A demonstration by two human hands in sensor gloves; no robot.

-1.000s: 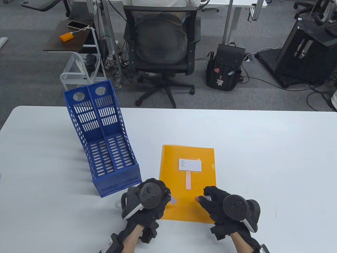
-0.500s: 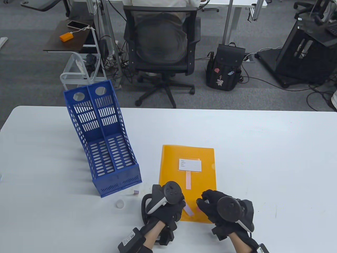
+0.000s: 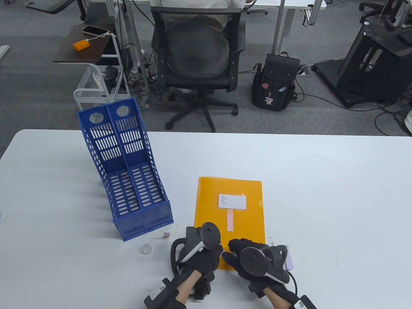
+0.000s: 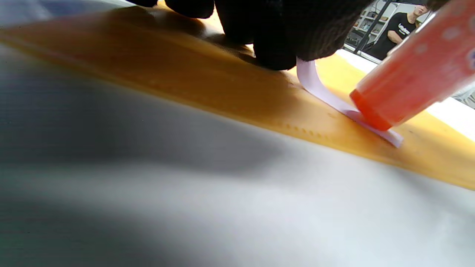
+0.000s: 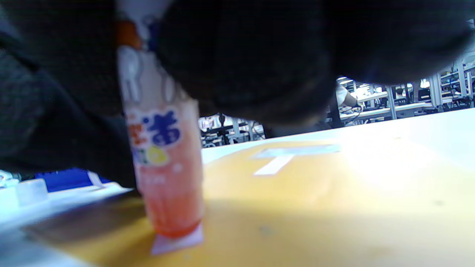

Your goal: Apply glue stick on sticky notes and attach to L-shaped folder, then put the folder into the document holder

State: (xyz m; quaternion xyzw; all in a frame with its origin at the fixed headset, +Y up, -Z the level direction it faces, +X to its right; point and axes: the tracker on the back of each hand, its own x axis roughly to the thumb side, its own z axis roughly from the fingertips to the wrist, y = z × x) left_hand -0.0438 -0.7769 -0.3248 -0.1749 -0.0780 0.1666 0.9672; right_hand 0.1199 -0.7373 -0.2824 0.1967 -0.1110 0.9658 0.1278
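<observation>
The folder (image 3: pixel 229 206) lay flat under both hands, the holder (image 3: pixel 125 173) beyond the left. The right hand (image 3: pixel 254 257) gripped the glue stick (image 5: pixel 163 163), rubbing a note (image 4: pixel 326 98) pinched by the left hand (image 3: pixel 199 251). Gluing seemed underway; next, probably pressing the note down.

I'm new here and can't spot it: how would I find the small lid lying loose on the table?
Start at the blue holder on the table's left. Just off its near corner, left of the left hand, lies the lid. It is a small, round, clear cap, unlike the tiny purple square beside it.
</observation>
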